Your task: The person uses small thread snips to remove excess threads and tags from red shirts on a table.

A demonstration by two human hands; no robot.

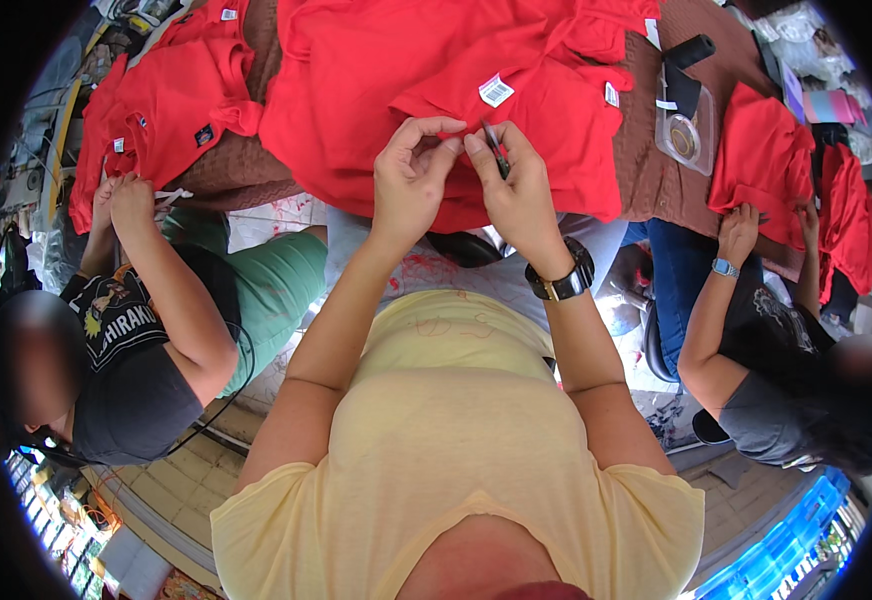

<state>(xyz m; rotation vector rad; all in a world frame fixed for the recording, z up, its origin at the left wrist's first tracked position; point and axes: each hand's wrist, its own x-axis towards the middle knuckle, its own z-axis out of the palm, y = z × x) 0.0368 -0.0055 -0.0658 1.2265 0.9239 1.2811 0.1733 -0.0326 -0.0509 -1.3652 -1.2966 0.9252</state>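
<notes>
Red garments [356, 90] lie spread on the table before me, one with a white barcode label [496, 91]. My left hand [418, 175] is closed in a pinch, thumb against fingertips, at the near part of the red cloth; whatever is between the fingers is too small to make out. Just beside it my right hand [518, 190] is closed around dark thread snips [497, 150], their tip pointing away from me. My right thumb and index finger come close to the left fingertips. A dark watch is on my right wrist.
Brown cloth [646, 170] covers the table. At the right stand a clear plastic container [684, 140] and a black cylindrical object [691, 51]. Co-workers sit on both sides, each handling red garments [171, 110]. Red thread scraps lie on my lap.
</notes>
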